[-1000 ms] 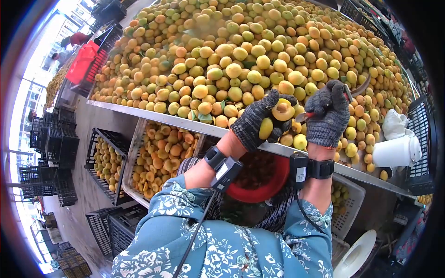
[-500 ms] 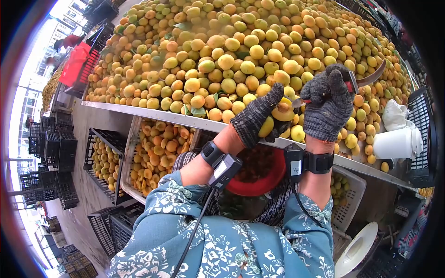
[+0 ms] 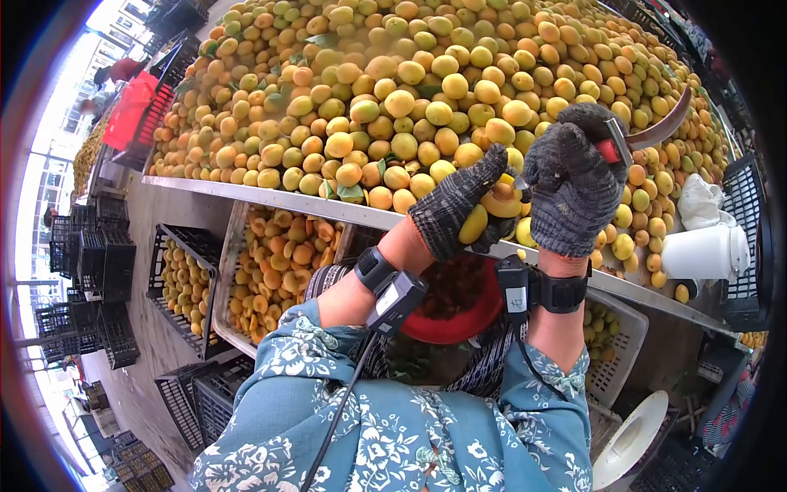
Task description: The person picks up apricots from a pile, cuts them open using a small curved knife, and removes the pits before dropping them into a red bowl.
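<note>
Gripping a cut fruit [image 3: 501,202], here's the left hand [image 3: 453,207]! Just beside, the right hand [image 3: 576,187] clenches a curved-bladed tool [image 3: 662,129].

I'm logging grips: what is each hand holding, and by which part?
Left hand: a cut fruit, around its outside, exact contact partly hidden. Right hand: a curved knife, by its red handle.

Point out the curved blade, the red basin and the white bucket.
Curved blade [image 3: 667,129]: head view, middle of the blade.
Red basin [image 3: 447,330]: head view, near wall.
White bucket [image 3: 697,255]: head view, side wall.
</note>
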A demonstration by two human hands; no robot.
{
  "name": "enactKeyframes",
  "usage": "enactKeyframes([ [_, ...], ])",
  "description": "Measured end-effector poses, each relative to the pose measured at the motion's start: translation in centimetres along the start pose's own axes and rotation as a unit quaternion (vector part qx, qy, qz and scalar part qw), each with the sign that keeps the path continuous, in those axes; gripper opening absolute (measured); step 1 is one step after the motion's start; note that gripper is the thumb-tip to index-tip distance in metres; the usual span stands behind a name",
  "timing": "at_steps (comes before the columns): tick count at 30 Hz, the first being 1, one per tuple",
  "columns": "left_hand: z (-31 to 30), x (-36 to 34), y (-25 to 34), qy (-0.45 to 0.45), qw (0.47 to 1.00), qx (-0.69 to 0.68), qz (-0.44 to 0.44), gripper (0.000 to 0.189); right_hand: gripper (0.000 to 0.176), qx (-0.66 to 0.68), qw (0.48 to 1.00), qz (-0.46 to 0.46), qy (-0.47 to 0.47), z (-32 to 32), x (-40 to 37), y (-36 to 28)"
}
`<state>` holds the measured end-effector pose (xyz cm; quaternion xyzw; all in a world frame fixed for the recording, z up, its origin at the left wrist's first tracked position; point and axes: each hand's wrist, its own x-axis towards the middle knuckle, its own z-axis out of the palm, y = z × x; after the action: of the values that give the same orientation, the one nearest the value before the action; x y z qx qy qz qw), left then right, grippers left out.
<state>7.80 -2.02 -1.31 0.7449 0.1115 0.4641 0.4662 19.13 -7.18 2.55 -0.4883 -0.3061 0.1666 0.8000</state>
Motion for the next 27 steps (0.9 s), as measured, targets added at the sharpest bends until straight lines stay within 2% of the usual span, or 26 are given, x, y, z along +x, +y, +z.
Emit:
enactKeyframes([
  [1,-0.3,0.1,-0.3,0.000,1.000,0.000,0.000,0.037,0.015,0.000,1.000,0.000,0.000,0.0,0.0,0.0],
  [2,-0.9,0.4,-0.9,-0.014,0.931,-0.248,-0.268,0.037,0.015,0.010,1.000,0.004,-0.003,0.1,-0.1,0.2],
  [3,-1.3,0.4,-1.3,-0.026,0.733,-0.463,-0.498,0.036,0.015,0.020,1.000,0.008,-0.006,0.1,-0.1,0.3],
  [7,-1.2,0.0,-1.5,-0.028,0.743,-0.466,-0.480,0.035,0.016,0.061,0.998,0.025,-0.016,0.3,-0.2,0.9],
  [9,-0.9,-0.4,-1.4,-0.021,0.826,-0.376,-0.419,0.031,0.017,0.081,0.996,0.033,-0.021,0.4,-0.4,1.1],
  [10,-1.0,-0.5,-1.6,-0.021,0.826,-0.376,-0.419,0.031,0.017,0.081,0.996,0.033,-0.021,0.6,-0.5,1.1],
  [12,-1.1,-0.3,-2.2,-0.087,0.884,-0.274,-0.368,0.027,0.019,0.080,0.996,-0.002,-0.041,1.2,-0.7,1.0],
  [13,-1.1,-0.2,-2.3,-0.087,0.884,-0.275,-0.368,0.027,0.020,0.047,0.998,0.006,-0.048,1.1,-0.9,1.1],
  [15,-1.3,0.0,-2.5,-0.091,0.819,-0.355,-0.440,0.027,0.020,0.079,0.996,0.014,-0.034,1.1,-0.7,1.4],
  [17,-0.8,-0.7,-4.1,-0.069,0.812,-0.370,-0.445,0.025,0.018,0.141,0.989,0.034,-0.013,1.1,-0.6,0.9],
  [19,-0.7,-0.7,-3.7,-0.048,0.805,-0.385,-0.449,0.027,0.017,0.174,0.983,0.042,-0.034,0.4,-0.3,1.5],
  [21,-0.7,-0.5,-3.0,-0.014,0.749,-0.461,-0.475,0.027,0.018,0.215,0.974,0.063,-0.044,0.2,0.1,1.9],
  [22,-0.6,-0.7,-3.2,-0.015,0.749,-0.462,-0.475,0.027,0.018,0.214,0.974,0.062,-0.043,0.1,0.2,2.2],
  [24,-0.6,-0.7,-3.3,-0.009,0.791,-0.398,-0.465,0.027,0.018,0.273,0.958,0.085,-0.035,-0.2,0.4,2.5],
  [25,-0.7,-0.5,-2.8,-0.010,0.791,-0.398,-0.465,0.027,0.018,0.273,0.958,0.085,-0.034,-0.1,0.3,2.3],
  [27,-1.2,-0.1,-1.5,-0.048,0.755,-0.432,-0.491,0.030,0.018,0.192,0.979,0.061,-0.035,0.5,-0.1,1.6],
])
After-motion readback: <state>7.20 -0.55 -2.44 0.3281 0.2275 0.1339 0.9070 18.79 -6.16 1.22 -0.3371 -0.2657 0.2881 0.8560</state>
